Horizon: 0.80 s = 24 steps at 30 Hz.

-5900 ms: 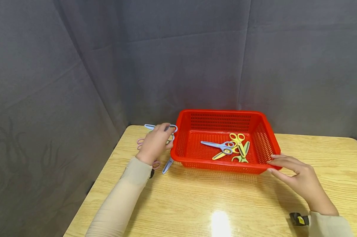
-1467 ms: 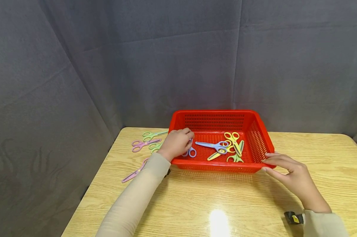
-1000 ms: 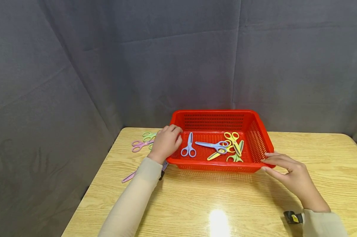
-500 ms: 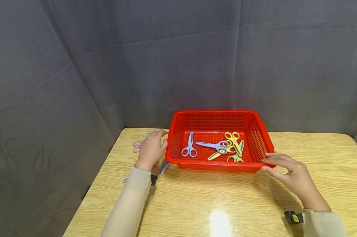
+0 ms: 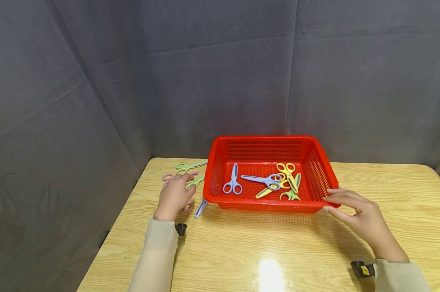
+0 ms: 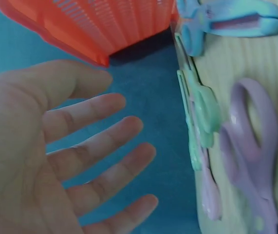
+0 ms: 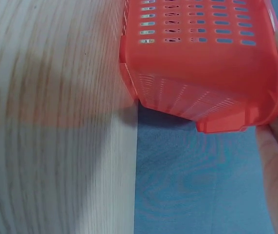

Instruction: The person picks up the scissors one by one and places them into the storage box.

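Note:
My left hand (image 5: pixel 174 196) hovers over loose scissors left of the red basket (image 5: pixel 264 205), its fingers spread and nothing held. Nearest it are green scissors (image 5: pixel 195 182) and pink scissors (image 5: pixel 167 177), partly hidden by the hand. In the left wrist view, pink scissors (image 6: pixel 263 175), green scissors (image 6: pixel 209 109) and blue scissors (image 6: pixel 226 19) lie past the fingertips. My right hand (image 5: pixel 373 227) pinches the basket's near right corner, thumb below the rim. Inside the basket lie blue scissors (image 5: pixel 233 181), more blue scissors (image 5: pixel 258 178), yellow scissors (image 5: pixel 291 179) and green scissors (image 5: pixel 298 181).
Another pair of green scissors (image 5: pixel 186 167) lies at the table's back left. Blue blades (image 5: pixel 201 209) stick out beside the basket's near left corner, with a pink handle (image 5: pixel 186 207) nearby. Grey cloth (image 5: pixel 220 73) hangs behind the wooden table (image 5: pixel 234 251).
My left hand released blue scissors inside the basket, then moved out left and nearer over the loose scissors. My right hand has stayed at the basket's corner.

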Tool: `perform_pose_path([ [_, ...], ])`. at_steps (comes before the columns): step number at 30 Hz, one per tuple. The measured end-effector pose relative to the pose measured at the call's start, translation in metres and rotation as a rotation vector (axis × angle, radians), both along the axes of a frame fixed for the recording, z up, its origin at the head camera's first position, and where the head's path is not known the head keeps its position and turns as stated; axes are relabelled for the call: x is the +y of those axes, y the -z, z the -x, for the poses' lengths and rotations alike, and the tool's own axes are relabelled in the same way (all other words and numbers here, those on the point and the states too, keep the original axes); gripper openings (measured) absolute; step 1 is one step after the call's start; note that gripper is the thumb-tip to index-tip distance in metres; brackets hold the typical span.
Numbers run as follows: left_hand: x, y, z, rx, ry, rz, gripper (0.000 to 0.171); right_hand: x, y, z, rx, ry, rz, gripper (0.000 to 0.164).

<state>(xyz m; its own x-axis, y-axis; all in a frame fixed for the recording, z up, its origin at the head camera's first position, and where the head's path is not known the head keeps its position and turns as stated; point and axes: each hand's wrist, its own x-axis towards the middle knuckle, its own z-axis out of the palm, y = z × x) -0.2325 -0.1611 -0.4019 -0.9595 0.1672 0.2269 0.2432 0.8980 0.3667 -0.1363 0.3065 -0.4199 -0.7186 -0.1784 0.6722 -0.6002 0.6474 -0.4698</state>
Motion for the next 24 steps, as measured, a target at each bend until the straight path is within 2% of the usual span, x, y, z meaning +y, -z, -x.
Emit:
perform_pose_path([
  [7, -0.012, 0.014, -0.006, -0.151, -0.039, -0.008, 0.043, -0.002, -0.001, -0.001, -0.010, 0.001, 0.000, 0.045],
  [13, -0.018, 0.020, -0.007, -0.177, -0.018, -0.012, 0.055, -0.001, -0.001, -0.001, -0.008, 0.009, -0.002, 0.045],
  [17, -0.020, 0.021, -0.008, -0.236, -0.011, -0.035, 0.062, -0.002, -0.001, -0.001, -0.011, 0.014, -0.004, 0.044],
  [24, -0.022, 0.028, -0.008, -0.288, 0.016, -0.024, 0.057, -0.001, -0.001, -0.001, -0.005, 0.017, -0.001, 0.045],
])
